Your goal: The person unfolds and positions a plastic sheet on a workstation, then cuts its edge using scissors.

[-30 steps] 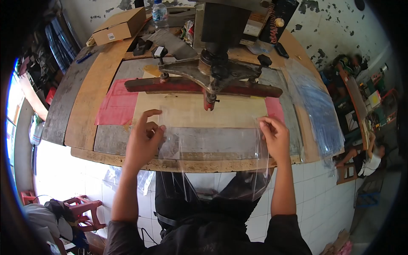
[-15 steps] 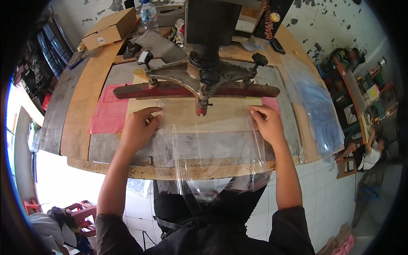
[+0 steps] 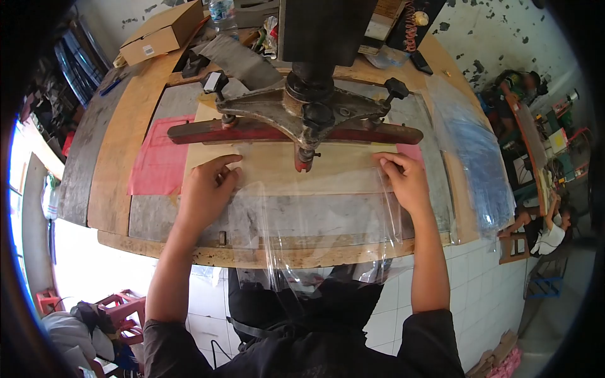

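A clear plastic sheet point(image 3: 321, 220) lies over the work surface and hangs down past the table's front edge toward my lap. My left hand point(image 3: 212, 183) pinches its left far corner between thumb and forefinger. At the right far corner, my right hand point(image 3: 405, 179) is closed on the sheet in the same way. The sheet's far edge rests on a cream-coloured board point(image 3: 277, 170), just in front of the long bar point(image 3: 258, 133) of a press. Above the bar stands the press's metal bracket point(image 3: 265, 104) with black knobs.
Pink material point(image 3: 161, 157) lies to the left of the board. A stack of clear bluish plastic sheets point(image 3: 476, 170) rests at the right. Behind are a cardboard box point(image 3: 161, 34), a water bottle point(image 3: 222, 16) and a phone point(image 3: 421, 63). Two people point(image 3: 548, 230) sit far right.
My right hand has shifted slightly to the right with its corner of the sheet. The left hand stays nearly in place, and the camera view has moved a little.
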The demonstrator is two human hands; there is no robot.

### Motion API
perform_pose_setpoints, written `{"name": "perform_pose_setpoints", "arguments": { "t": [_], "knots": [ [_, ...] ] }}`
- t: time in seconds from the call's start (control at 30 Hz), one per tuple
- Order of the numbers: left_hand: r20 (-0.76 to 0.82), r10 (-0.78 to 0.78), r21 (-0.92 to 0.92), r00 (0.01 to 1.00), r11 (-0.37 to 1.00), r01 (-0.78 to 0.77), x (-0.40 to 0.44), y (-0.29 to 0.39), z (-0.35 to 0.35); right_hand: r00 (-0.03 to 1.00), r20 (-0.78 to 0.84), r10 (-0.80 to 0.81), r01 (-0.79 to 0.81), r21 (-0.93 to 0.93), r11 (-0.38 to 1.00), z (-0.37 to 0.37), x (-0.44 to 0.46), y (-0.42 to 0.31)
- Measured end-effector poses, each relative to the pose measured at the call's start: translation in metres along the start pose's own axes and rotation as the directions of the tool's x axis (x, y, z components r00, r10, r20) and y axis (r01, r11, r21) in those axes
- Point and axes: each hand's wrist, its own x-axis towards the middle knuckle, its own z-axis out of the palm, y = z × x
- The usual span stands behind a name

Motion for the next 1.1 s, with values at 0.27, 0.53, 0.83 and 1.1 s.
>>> {"name": "perform_pose_setpoints", "arguments": {
  "t": [0.27,0.53,0.83,1.1],
  "knots": [
    [-0.035,0.062,0.026,0.997,0.998,-0.061,0.0015,-0.0019,0.0002,0.998,-0.021,-0.065,0.064,-0.031,0.997,0.0008,0.0059,0.0088],
    [-0.043,0.058,0.063,0.997,0.996,-0.056,0.0008,-0.0007,-0.0007,0.999,0.005,-0.04,0.04,0.008,0.999,0.0013,0.0017,-0.0007],
    [-0.041,0.047,0.065,0.998,0.997,-0.044,0.0011,-0.0008,-0.001,0.999,-0.002,-0.041,0.041,0.027,0.999,0.0023,0.0017,0.0011],
    [-0.035,0.064,0.076,0.997,0.995,-0.061,0.0018,0.0005,-0.0024,0.999,-0.006,-0.053,0.053,0.025,0.998,0.0008,0.0028,0.0034]
  ]
}}
